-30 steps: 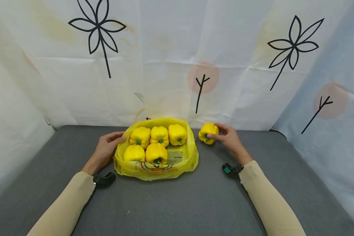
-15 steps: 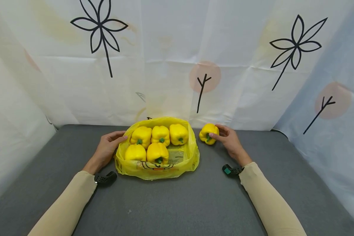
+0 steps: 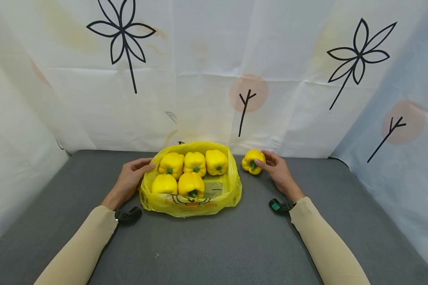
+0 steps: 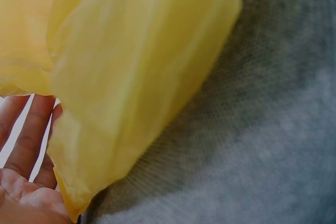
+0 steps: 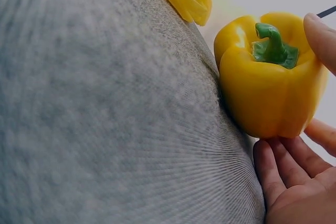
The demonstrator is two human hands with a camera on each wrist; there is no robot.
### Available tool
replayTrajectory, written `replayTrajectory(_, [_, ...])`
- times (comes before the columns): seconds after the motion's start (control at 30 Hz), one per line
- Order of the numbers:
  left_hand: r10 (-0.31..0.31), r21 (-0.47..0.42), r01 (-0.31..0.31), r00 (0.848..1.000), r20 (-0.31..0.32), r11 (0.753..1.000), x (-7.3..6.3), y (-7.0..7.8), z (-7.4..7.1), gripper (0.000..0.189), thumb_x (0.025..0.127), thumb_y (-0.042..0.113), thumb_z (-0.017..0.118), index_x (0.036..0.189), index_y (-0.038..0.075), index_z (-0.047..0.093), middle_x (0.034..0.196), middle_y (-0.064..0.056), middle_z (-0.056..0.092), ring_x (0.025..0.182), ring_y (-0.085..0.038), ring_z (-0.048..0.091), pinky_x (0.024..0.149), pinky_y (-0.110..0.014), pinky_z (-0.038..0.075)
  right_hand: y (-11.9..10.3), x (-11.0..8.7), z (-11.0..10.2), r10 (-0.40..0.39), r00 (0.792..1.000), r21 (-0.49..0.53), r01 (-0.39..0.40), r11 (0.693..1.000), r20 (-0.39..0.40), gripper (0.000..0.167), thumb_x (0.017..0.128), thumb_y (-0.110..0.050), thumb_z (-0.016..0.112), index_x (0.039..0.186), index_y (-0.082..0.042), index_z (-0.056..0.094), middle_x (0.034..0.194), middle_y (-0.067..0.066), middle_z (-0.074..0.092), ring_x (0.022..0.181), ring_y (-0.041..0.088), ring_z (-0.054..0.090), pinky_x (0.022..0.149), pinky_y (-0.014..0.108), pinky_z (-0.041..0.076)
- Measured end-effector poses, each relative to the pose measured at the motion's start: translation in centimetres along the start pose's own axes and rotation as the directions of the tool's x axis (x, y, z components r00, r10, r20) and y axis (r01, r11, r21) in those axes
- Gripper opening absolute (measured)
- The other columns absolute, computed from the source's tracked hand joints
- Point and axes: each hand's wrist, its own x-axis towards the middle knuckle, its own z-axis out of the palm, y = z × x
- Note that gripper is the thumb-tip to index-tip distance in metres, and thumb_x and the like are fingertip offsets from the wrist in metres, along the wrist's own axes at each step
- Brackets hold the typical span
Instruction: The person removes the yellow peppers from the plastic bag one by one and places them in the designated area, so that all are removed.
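Note:
My left hand (image 3: 128, 180) rests at the left side of a yellow plastic bag (image 3: 190, 209), thumb at its rim. In the left wrist view, the straight fingers (image 4: 32, 135) pass behind the bag's thin wall, partly hidden by it. Several yellow bell peppers (image 3: 190, 185) sit inside the open bag, in a back row and a front row. Right of the bag, my right hand (image 3: 278, 170) holds a single yellow bell pepper (image 5: 273, 95), thumb on one side and fingers on the other. The pepper's green stem (image 5: 273, 45) shows, and it sits low against the tabletop.
A grey table (image 3: 207, 253) lies under everything. Close behind the bag hangs a white curtain (image 3: 199, 79) with black plant drawings, and it continues along both sides. Inside the bag, a bare printed patch (image 3: 213, 189) shows at the front right.
The whole view has shifted slightly, with the scene a little further right in the frame. Hands, bag and peppers keep nearly the same places relative to each other.

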Motion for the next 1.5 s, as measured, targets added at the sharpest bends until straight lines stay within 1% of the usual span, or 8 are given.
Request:
replayTrajectory(0.1, [0.005, -0.004, -0.005, 1.0, -0.005, 1.0, 0.05, -0.05, 0.01, 0.052, 0.101, 0.026, 0.067, 0.14, -0.006, 0.056, 0.115, 0.011, 0.067, 0.105, -0.008, 0.064, 0.087, -0.022, 0.055, 0.14, 0.01, -0.05, 0.001, 1.0, 0.008, -0.001, 1.0, -0.002, 0.071, 0.1, -0.024, 0.068, 0.157, 0.001, 0.033, 0.155, 0.021, 0.039, 0.141, 0.036, 0.04, 0.115, 0.049, 0.035])
replayTrajectory(0.23, [0.006, -0.002, -0.006, 1.0, -0.006, 1.0, 0.07, -0.04, 0.01, 0.052, 0.101, 0.026, 0.067, 0.139, -0.006, 0.057, 0.115, 0.011, 0.067, 0.105, -0.008, 0.064, 0.087, -0.021, 0.055, 0.2, 0.02, -0.05, -0.003, 1.0, 0.004, 0.003, 1.0, -0.001, 0.068, 0.1, -0.025, 0.068, 0.155, 0.0, 0.037, 0.154, 0.02, 0.042, 0.14, 0.034, 0.042, 0.113, 0.043, 0.039])
replayTrajectory(0.33, [0.004, -0.002, -0.004, 1.0, -0.001, 1.0, 0.01, 0.01, 0.01, 0.052, 0.101, 0.027, 0.067, 0.14, -0.006, 0.056, 0.116, 0.011, 0.067, 0.105, -0.008, 0.064, 0.087, -0.022, 0.055, 0.26, 0.01, 0.0, -0.012, 1.0, -0.005, 0.012, 1.0, 0.009, 0.067, 0.1, -0.025, 0.068, 0.155, -0.001, 0.038, 0.154, 0.019, 0.042, 0.14, 0.034, 0.042, 0.112, 0.043, 0.04])
replayTrajectory(0.47, [0.01, -0.011, -0.01, 1.0, 0.0, 1.0, 0.02, -0.03, 0.03, 0.052, 0.101, 0.025, 0.067, 0.14, -0.007, 0.056, 0.115, 0.01, 0.068, 0.105, -0.009, 0.064, 0.087, -0.022, 0.055, 0.38, -0.01, 0.0, -0.027, 0.999, -0.013, 0.027, 1.0, 0.023, 0.068, 0.101, -0.026, 0.066, 0.156, -0.001, 0.036, 0.156, 0.019, 0.04, 0.142, 0.035, 0.04, 0.115, 0.049, 0.035])
replayTrajectory(0.83, [0.0, 0.011, 0.0, 1.0, -0.012, 1.0, 0.09, -0.04, 0.0, 0.053, 0.101, 0.026, 0.066, 0.141, -0.007, 0.055, 0.115, 0.01, 0.067, 0.104, -0.008, 0.065, 0.087, -0.022, 0.056, 0.12, -0.21, -0.08, -0.034, 0.998, -0.046, 0.036, 0.998, 0.043, 0.068, 0.102, -0.027, 0.066, 0.157, -0.003, 0.035, 0.16, 0.019, 0.034, 0.146, 0.039, 0.033, 0.118, 0.054, 0.029])
replayTrajectory(1.17, [-0.013, 0.003, 0.013, 1.0, -0.014, 1.0, 0.04, 0.11, 0.07, 0.053, 0.101, 0.027, 0.067, 0.14, -0.007, 0.055, 0.115, 0.009, 0.067, 0.104, -0.009, 0.065, 0.086, -0.023, 0.056, 0.14, -0.2, -0.11, -0.054, 0.995, -0.019, 0.055, 0.998, 0.081, 0.066, 0.104, -0.022, 0.062, 0.159, -0.002, 0.03, 0.163, 0.017, 0.028, 0.151, 0.033, 0.023, 0.121, 0.051, 0.023])
replayTrajectory(1.33, [-0.007, -0.001, 0.007, 1.0, -0.011, 1.0, 0.05, 0.05, 0.09, 0.052, 0.101, 0.026, 0.067, 0.14, -0.007, 0.055, 0.115, 0.009, 0.067, 0.104, -0.009, 0.065, 0.087, -0.022, 0.056, 0.24, -0.15, -0.16, -0.055, 0.995, -0.024, 0.057, 0.998, 0.088, 0.067, 0.104, -0.023, 0.061, 0.159, -0.002, 0.029, 0.164, 0.017, 0.027, 0.152, 0.032, 0.021, 0.122, 0.051, 0.021])
replayTrajectory(1.5, [-0.002, -0.007, 0.002, 1.0, -0.013, 1.0, 0.06, -0.03, 0.06, 0.051, 0.101, 0.025, 0.067, 0.139, -0.007, 0.056, 0.114, 0.009, 0.068, 0.103, -0.009, 0.065, 0.087, -0.022, 0.056, 0.05, -0.19, -0.22, -0.049, 0.995, -0.03, 0.052, 0.998, 0.09, 0.067, 0.105, -0.024, 0.06, 0.159, -0.002, 0.029, 0.164, 0.017, 0.026, 0.152, 0.034, 0.022, 0.121, 0.053, 0.021])
